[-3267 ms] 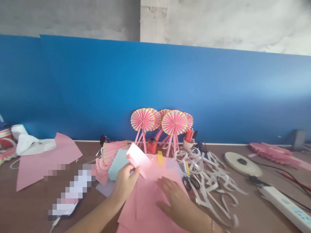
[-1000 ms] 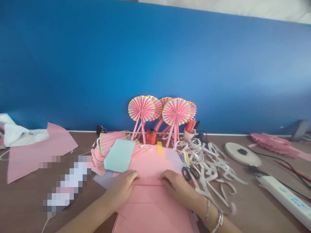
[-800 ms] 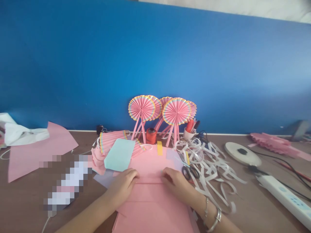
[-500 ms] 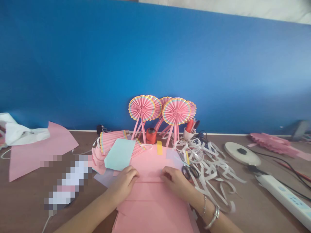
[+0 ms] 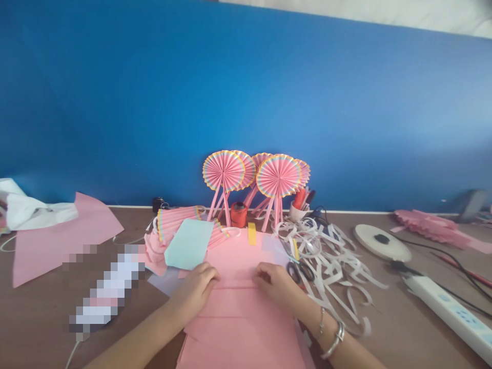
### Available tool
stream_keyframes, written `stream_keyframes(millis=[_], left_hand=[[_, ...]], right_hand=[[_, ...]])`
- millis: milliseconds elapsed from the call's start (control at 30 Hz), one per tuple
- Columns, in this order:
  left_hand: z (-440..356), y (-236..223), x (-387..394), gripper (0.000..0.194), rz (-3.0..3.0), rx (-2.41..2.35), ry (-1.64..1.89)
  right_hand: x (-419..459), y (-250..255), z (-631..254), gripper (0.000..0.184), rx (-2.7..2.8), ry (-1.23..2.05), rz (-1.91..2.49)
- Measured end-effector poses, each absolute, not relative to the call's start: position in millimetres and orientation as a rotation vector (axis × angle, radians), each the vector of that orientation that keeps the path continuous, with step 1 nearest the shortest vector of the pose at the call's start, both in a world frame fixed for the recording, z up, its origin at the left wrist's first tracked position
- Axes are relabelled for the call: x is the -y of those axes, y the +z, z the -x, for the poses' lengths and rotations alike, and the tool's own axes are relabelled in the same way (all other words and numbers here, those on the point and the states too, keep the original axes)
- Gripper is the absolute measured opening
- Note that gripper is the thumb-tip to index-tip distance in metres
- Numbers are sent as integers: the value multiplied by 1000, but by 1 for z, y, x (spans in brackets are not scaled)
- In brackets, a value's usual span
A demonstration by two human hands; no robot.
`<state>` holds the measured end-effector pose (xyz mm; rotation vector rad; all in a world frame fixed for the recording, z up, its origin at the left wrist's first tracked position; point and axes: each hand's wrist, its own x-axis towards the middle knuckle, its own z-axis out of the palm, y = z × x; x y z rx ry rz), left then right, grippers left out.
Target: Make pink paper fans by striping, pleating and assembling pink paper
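Pink paper (image 5: pixel 234 303) with folds across it lies in front of me, on top of more pink sheets (image 5: pixel 242 343). At the left end of a crosswise fold, my left hand (image 5: pixel 198 287) is closed on the paper, fingers curled over its edge. My right hand (image 5: pixel 274 287), wearing bracelets at the wrist, pinches the same fold at its right end. The fingertips of both hands are partly hidden. Just beyond my left hand lies a pale green sheet (image 5: pixel 189 245). Scissors (image 5: pixel 300 271) with dark handles lie beside my right hand.
Several round pleated pink fans (image 5: pixel 279 176) stand at the back, near a red spool (image 5: pixel 239 215) and a cup of tools (image 5: pixel 299 211). White paper strips (image 5: pixel 330 266) heap up on the right, before a power strip (image 5: pixel 449 312). A large pink sheet (image 5: pixel 49 246) lies left.
Both hands keep nearly the same position on the pink paper. The whole view has shifted very slightly.
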<state>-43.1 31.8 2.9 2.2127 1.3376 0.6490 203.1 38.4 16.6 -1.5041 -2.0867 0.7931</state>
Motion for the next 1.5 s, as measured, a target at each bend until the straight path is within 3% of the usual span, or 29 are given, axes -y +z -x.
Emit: stream_keyframes(millis=[333, 600, 767, 933, 1167, 1400, 1500], left_hand=[[43, -1, -29, 22, -2291, -1344, 596], [38, 5, -23, 37, -2565, -1371, 392], [33, 11, -22, 52, -2821, -1275, 317], [30, 12, -23, 40, -2891, -1182, 278], [34, 11, -25, 16, -2968, -1144, 367], [54, 15, -34, 27, -2960, -1260, 455], [57, 19, -35, 29, -2908, -1386, 697]], right_hand=[[-39, 16, -202, 11, 2096, 772, 1513], [-35, 20, -199, 7, 2064, 796, 1596], [-33, 22, -198, 12, 2207, 583, 1586], [-26, 22, -192, 29, 2564, 292, 1291], [-21, 31, -193, 23, 2758, 227, 1282], [-23, 28, -200, 28, 2788, 234, 1227], [-24, 22, -203, 32, 2711, 286, 1182]])
